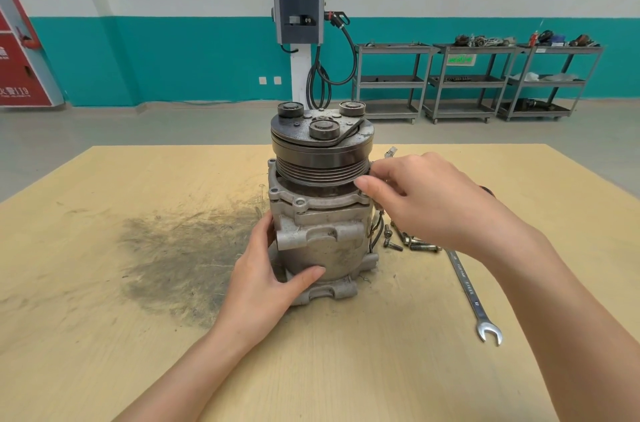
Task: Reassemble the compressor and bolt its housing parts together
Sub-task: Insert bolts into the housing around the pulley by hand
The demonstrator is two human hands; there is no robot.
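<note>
The grey compressor (320,231) stands upright on the wooden table (104,283), its dark grooved pulley (322,158) on top. My left hand (266,279) grips the lower left of the housing, thumb across the front. My right hand (426,200) reaches to the housing flange at the right, just under the pulley, with fingers curled as if pinching something small; what they hold is hidden. Several loose bolts (412,241) lie on the table right of the compressor, partly behind my right hand.
A combination wrench (471,293) lies on the table to the right, open end toward me. A dark grease smear (183,255) covers the table left of the compressor. Behind the table stand a charging post (299,6) and metal shelf carts (481,79).
</note>
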